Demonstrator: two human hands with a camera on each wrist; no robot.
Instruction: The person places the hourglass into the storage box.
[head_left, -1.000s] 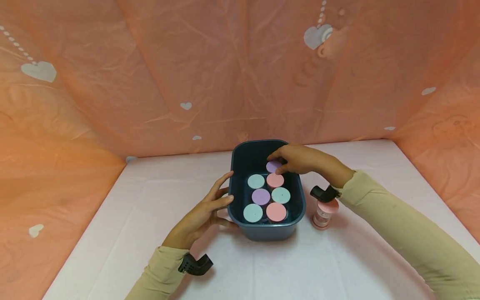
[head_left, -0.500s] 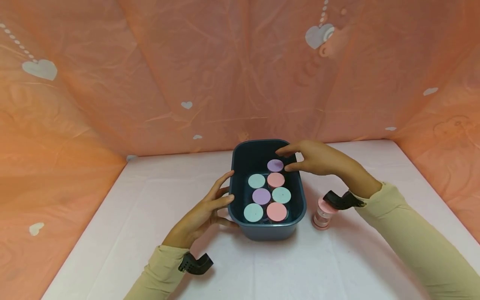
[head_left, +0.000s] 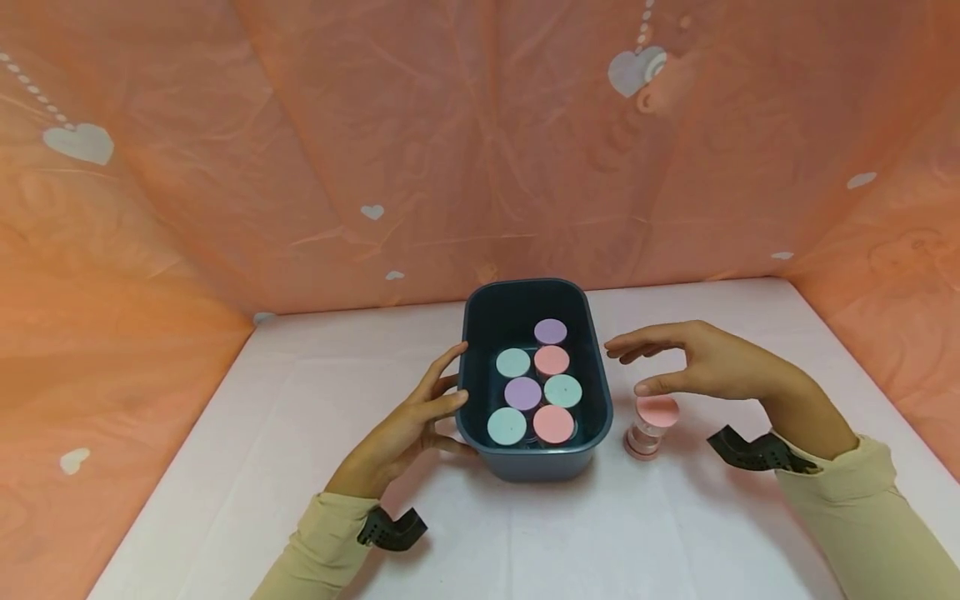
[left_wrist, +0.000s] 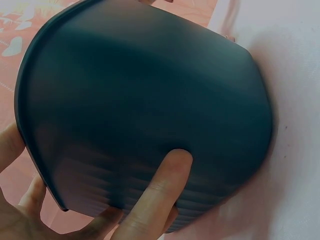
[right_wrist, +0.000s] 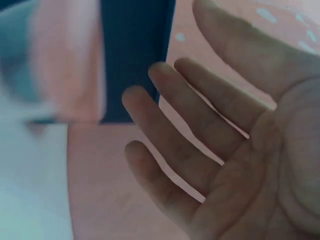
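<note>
A dark blue plastic bin [head_left: 536,467] stands on the table with several small round-lidded jars in it. Their lids are mint, pink and purple, such as the mint lid [head_left: 506,426] and the purple lid [head_left: 551,332]. My left hand [head_left: 401,429] rests its spread fingers against the bin's left side; in the left wrist view one finger [left_wrist: 159,195] touches the outer wall. To the right of the bin stands a clear jar with a pink lid [head_left: 657,412]. Just above it hovers my right hand [head_left: 712,362], fingers apart and holding nothing. In the right wrist view the jar is blurred.
A white cloth covers the table [head_left: 300,400]. Behind and at both sides hangs an orange-pink sheet [head_left: 480,150] with pale hearts. Both wrists carry a black camera mount, the right mount [head_left: 761,452] being close to the jar.
My right hand has let go of the purple-lidded jar at the bin's far right. It has moved out to the right, over the pink-lidded jar. The left hand has stayed put.
</note>
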